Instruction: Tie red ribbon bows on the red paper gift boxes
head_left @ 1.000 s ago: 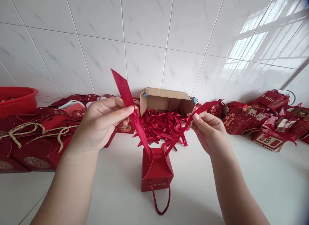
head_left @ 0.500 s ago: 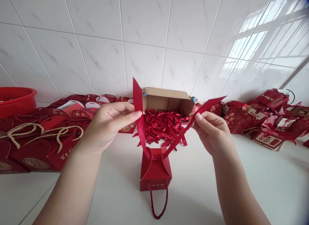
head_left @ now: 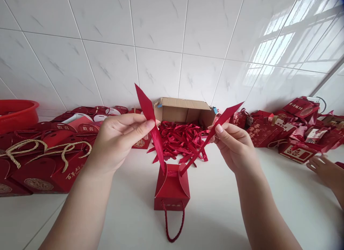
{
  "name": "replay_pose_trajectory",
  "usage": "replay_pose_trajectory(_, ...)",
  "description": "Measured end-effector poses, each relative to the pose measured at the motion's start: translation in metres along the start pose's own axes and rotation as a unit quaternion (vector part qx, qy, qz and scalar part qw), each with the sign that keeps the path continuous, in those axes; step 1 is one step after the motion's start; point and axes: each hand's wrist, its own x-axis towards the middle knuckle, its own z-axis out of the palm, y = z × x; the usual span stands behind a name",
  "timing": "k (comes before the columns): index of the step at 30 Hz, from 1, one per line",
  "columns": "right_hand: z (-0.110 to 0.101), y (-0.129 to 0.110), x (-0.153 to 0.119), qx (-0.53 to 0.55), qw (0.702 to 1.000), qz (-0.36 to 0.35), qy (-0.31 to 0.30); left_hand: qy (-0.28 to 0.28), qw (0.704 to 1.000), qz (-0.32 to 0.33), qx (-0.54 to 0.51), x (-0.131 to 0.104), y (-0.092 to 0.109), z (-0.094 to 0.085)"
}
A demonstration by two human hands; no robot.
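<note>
A small red gift box (head_left: 172, 192) stands upright on the white table, its dark red rope handle (head_left: 174, 239) hanging down at the front. A red ribbon (head_left: 159, 149) runs through the top of the box, and both its ends are raised in a V. My left hand (head_left: 123, 139) pinches one end between thumb and fingers, up and left of the box. The other end is pinched in my right hand (head_left: 233, 144), up and right of it. Both pointed ribbon tips stick out above the fingers.
Behind the box, a cardboard carton (head_left: 185, 103) lies with a heap of red ribbons (head_left: 182, 140) spilling out. Red gift boxes (head_left: 48, 171) and a red basin (head_left: 18, 115) are at left. More boxes (head_left: 299, 151) stand at right, near another person's hand (head_left: 326, 171).
The left ribbon tip now leans further left, and the right one stands a little lower and nearer the middle. Another person's hand has come in at the right edge.
</note>
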Motion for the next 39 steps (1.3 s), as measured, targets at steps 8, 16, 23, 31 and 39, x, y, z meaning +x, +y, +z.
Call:
replay_pose_trajectory(8,0.004,0.005,0.0,-0.014,1.0,0.02,-0.013,0.032,0.999,0.007,0.005,0.0,0.002,-0.002)
replay_pose_trajectory(16,0.001,0.0,-0.002,0.008,1.0,-0.009,0.01,0.029,1.0,0.006,0.007,-0.001,0.001,0.002)
replay_pose_trajectory(23,0.003,0.0,-0.001,-0.002,1.0,-0.004,0.028,0.061,0.998,0.02,0.018,-0.004,0.004,0.007)
replay_pose_trajectory(31,0.007,-0.001,-0.002,-0.02,0.999,-0.006,0.044,0.031,0.997,0.014,0.068,-0.004,0.005,0.012)
replay_pose_trajectory(39,0.019,0.003,-0.008,-0.061,0.994,0.067,-0.054,-0.189,0.963,-0.05,0.186,-0.01,0.008,0.018)
